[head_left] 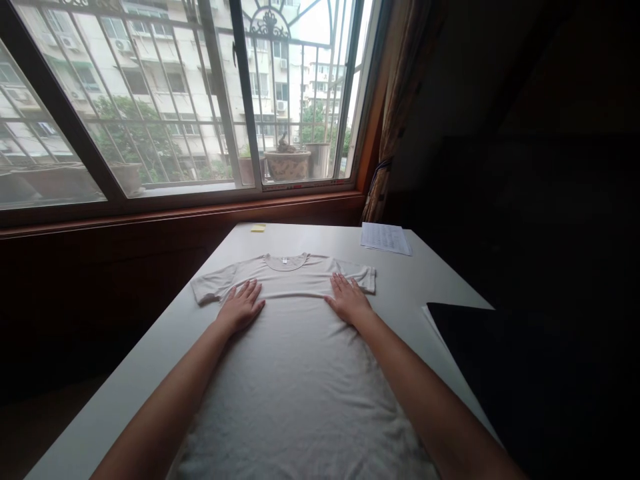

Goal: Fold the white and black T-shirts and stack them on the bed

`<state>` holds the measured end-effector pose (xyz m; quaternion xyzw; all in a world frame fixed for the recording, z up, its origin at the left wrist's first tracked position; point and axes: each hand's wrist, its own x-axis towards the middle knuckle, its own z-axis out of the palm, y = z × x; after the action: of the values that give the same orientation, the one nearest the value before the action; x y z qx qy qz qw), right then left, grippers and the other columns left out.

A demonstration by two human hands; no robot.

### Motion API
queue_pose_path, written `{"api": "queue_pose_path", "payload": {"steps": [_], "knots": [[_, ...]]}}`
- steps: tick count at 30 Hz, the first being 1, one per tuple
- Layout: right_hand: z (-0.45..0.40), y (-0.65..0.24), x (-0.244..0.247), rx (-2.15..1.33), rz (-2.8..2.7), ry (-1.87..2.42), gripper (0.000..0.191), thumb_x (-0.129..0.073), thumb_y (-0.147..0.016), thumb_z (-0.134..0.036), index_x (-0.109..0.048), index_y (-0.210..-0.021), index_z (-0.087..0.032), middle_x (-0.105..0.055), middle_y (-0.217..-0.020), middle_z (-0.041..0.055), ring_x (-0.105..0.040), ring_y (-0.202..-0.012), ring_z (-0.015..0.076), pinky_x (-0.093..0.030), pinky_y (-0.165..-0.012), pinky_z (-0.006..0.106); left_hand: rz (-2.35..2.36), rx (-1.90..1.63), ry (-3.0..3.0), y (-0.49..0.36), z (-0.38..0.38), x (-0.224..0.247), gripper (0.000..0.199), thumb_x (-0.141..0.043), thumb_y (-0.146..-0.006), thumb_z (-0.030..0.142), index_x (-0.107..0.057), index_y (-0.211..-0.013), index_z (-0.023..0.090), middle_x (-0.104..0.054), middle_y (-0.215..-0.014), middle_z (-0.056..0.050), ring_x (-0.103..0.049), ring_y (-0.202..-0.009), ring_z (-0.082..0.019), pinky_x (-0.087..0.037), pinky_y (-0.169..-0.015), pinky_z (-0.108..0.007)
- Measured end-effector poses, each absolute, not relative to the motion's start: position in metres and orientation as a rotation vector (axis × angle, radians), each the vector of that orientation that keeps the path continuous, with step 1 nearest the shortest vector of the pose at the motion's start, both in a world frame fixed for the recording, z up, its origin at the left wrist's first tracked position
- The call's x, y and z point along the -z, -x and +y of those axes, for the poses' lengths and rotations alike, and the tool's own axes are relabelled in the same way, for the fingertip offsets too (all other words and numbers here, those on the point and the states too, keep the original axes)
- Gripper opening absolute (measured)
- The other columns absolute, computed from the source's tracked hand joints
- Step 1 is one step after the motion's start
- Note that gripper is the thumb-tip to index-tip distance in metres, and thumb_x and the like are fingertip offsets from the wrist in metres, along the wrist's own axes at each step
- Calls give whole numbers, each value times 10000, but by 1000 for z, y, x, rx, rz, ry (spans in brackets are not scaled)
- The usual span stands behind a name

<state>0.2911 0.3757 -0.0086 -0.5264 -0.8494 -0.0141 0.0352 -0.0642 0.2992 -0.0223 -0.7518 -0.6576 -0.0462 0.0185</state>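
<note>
A white short-sleeved T-shirt (pixel 300 360) lies spread out on the white table, its neckline at the far end and its lower part running towards me. My left hand (pixel 241 307) rests flat on the shirt's chest, just inside the left sleeve, fingers stretched out. On the other side my right hand (pixel 349 299) presses flat near the right sleeve, fingers extended. Between the two hands a crease crosses the chest, and fine wrinkles run over the body of the shirt. Neither hand grips the cloth. The shirt's hem is cut off at the bottom of the view.
The white table (pixel 155 353) stands below a barred window (pixel 180 100). A yellow sticky note (pixel 258 228) and printed sheets of paper (pixel 385 239) lie at its far edge. A dark flat item (pixel 465 333) covers the right side. A curtain (pixel 387 147) hangs beyond the far right corner.
</note>
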Motion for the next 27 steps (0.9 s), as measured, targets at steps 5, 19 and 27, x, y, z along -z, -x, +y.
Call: {"api": "queue_pose_path", "payload": {"steps": [5,19,27], "knots": [[316,-287,4,69,-2570,1627,694,-285,-1025,-442,-259,-1583,-29,-137,-1674,158,-126,-1556,258,-98,-1254,460,-1884,356,2289,67,291,20,554,-299,-1053,379,-388,-1537,124,-321,-1630,-125,-253,-1523,-289,-207,-1233,-533],[150,-423,21,-337,-2247,1702,513,-576,-876,-408,-589,-1346,-202,-650,-1216,135,-639,-1063,280,-511,-964,398,-1635,331,2577,111,115,12,495,-549,-991,427,-505,-1474,324,-517,-1523,-40,-535,-1357,-272,-523,-1073,-398],[102,-424,-1,-933,-2134,1830,562,-583,-823,-398,-569,-1346,-193,-697,-1184,118,-656,-1075,264,-491,-947,327,-1677,426,2616,108,38,-2,361,-639,-947,366,-642,-1308,353,-681,-1307,-13,-669,-1168,-192,-567,-972,-235]]}}
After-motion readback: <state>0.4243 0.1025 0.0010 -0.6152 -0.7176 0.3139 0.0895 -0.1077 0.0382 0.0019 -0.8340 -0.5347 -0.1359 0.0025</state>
